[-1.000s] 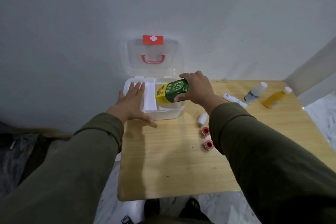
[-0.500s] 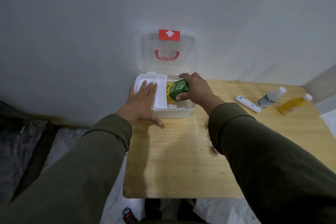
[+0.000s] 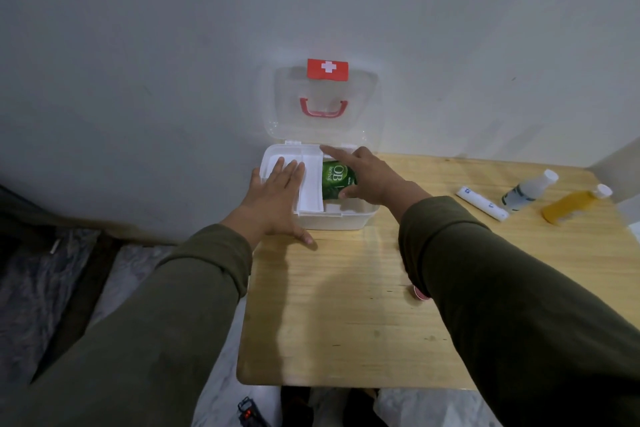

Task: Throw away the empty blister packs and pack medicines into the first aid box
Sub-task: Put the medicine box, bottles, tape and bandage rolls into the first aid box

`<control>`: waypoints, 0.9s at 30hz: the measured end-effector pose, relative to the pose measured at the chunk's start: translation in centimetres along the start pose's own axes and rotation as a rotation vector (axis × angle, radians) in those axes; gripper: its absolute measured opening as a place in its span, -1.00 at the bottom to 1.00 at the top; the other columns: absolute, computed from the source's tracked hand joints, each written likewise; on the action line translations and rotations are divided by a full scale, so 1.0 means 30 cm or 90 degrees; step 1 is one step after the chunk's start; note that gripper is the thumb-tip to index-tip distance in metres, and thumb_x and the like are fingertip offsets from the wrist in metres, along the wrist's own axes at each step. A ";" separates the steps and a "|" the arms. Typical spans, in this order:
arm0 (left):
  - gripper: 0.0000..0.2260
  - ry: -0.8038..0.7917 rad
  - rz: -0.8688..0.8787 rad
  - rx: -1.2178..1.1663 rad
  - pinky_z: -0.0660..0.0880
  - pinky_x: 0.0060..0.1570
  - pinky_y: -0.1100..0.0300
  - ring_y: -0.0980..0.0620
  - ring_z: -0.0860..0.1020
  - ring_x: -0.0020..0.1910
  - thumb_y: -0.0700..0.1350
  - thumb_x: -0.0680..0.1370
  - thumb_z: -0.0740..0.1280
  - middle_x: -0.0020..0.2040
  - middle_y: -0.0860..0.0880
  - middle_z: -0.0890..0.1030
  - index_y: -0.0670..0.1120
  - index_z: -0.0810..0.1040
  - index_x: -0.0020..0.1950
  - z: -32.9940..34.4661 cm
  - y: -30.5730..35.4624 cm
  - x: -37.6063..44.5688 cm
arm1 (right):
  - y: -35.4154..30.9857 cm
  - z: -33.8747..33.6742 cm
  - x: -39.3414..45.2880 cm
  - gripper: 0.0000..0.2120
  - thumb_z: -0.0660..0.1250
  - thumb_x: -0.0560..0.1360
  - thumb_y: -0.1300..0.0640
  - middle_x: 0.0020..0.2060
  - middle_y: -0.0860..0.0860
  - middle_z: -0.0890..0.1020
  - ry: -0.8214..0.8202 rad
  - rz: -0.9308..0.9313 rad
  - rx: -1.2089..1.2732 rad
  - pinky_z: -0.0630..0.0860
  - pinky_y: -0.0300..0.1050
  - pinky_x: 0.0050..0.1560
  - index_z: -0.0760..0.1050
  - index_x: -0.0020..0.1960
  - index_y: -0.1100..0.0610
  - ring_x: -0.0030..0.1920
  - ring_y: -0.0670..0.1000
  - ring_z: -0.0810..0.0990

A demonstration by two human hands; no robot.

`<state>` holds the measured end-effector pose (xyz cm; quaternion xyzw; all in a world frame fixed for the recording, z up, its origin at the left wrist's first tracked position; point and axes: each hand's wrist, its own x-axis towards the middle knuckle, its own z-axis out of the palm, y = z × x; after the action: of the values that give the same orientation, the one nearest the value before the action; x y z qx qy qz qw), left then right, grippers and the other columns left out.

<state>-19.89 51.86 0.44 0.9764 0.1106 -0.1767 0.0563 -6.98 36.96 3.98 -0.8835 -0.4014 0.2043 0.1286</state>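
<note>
The white first aid box (image 3: 332, 221) stands open at the table's back left corner, its clear lid (image 3: 325, 104) with a red cross leaning on the wall. A green medicine pack (image 3: 332, 178) lies inside the box's right compartment. My right hand (image 3: 375, 177) hovers over the pack with fingers spread, thumb touching its near edge and index finger stretched toward the back rim. My left hand (image 3: 277, 194) lies flat on the white inner tray (image 3: 311, 198) at the box's left side. No blister packs are in sight.
On the wooden table (image 3: 346, 305) at the right lie a white tube (image 3: 483, 202), a clear bottle (image 3: 528, 189) and a yellow bottle (image 3: 573, 203). A small red-rimmed roll (image 3: 419, 293) peeks out beside my right sleeve. The floor lies left of the table.
My right hand has lowered the green pack from above the box down into the right compartment and spread its fingers. My left hand stayed on the box's left side.
</note>
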 end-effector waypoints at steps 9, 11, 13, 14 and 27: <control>0.25 0.003 0.010 -0.003 -0.21 0.42 -0.24 -0.07 -0.29 0.52 0.49 0.17 0.35 0.56 -0.05 -0.24 -0.08 -0.31 0.52 -0.002 -0.001 -0.007 | 0.001 0.023 0.065 -0.29 0.43 0.41 0.24 0.24 0.11 0.36 -0.028 -0.001 -0.041 0.39 -0.06 0.26 0.24 0.42 -0.20 0.23 0.12 0.40; 0.25 0.002 0.012 -0.005 -0.21 0.42 -0.24 -0.08 -0.29 0.52 0.49 0.17 0.35 0.56 -0.05 -0.24 -0.07 -0.31 0.52 -0.002 -0.002 -0.008 | 0.000 0.031 0.060 -0.30 0.42 0.41 0.28 0.25 0.12 0.36 -0.005 -0.004 -0.033 0.39 -0.08 0.25 0.26 0.42 -0.17 0.23 0.12 0.41; 0.25 0.001 0.014 -0.007 -0.22 0.42 -0.24 -0.07 -0.30 0.52 0.49 0.17 0.35 0.56 -0.05 -0.25 -0.07 -0.32 0.52 -0.002 -0.001 -0.010 | -0.005 0.047 0.053 -0.31 0.38 0.43 0.32 0.28 0.14 0.34 0.030 -0.004 -0.020 0.41 -0.09 0.25 0.25 0.43 -0.12 0.24 0.14 0.42; 0.25 0.000 0.014 -0.008 -0.22 0.42 -0.24 -0.07 -0.30 0.52 0.49 0.17 0.35 0.56 -0.05 -0.25 -0.07 -0.32 0.52 -0.002 -0.001 -0.010 | -0.009 0.057 0.051 -0.30 0.37 0.43 0.34 0.31 0.16 0.32 0.046 0.007 -0.009 0.42 -0.07 0.25 0.23 0.44 -0.10 0.26 0.16 0.42; 0.27 -0.002 0.009 -0.006 -0.22 0.42 -0.24 -0.07 -0.30 0.52 0.49 0.15 0.35 0.56 -0.04 -0.25 -0.09 -0.33 0.51 -0.004 0.004 -0.011 | -0.035 0.118 0.050 -0.55 0.06 0.60 -0.04 0.36 0.28 0.29 0.139 0.136 0.277 0.35 0.03 0.29 0.13 0.47 0.00 0.29 0.24 0.39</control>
<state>-20.12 51.70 0.69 0.9766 0.1045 -0.1774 0.0623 -8.42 38.99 0.87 -0.8891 -0.2365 0.2019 0.3359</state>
